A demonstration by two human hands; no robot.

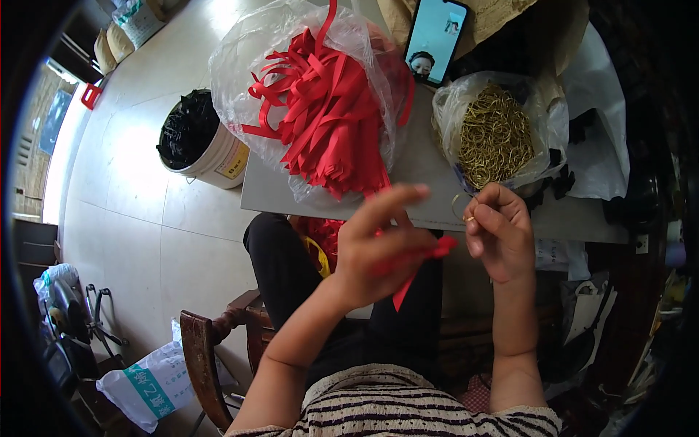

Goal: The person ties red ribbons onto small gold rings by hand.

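Note:
Over my lap, my left hand (375, 251) is closed around a piece of red ribbon (402, 293), its tail hanging below the fingers and a folded part sticking out to the right. The index finger points outward, and the hand is slightly blurred. Beside it, my right hand (502, 229) pinches a thin, curved gold wire tie (456, 207) between thumb and fingers. Beyond the left hand, a heap of red ribbon strips (328, 109) spills from a clear plastic bag (237, 102). Past my right hand, another clear bag holds a tangle of gold wire ties (496, 138).
Both bags rest on a grey table (273, 191). A phone (437, 40) with a person on its screen stands at the back. Left of the table is a white bucket (227, 156) lined with black plastic. More red pieces (328, 237) show under the table edge, and a wooden chair (200, 342) is lower left.

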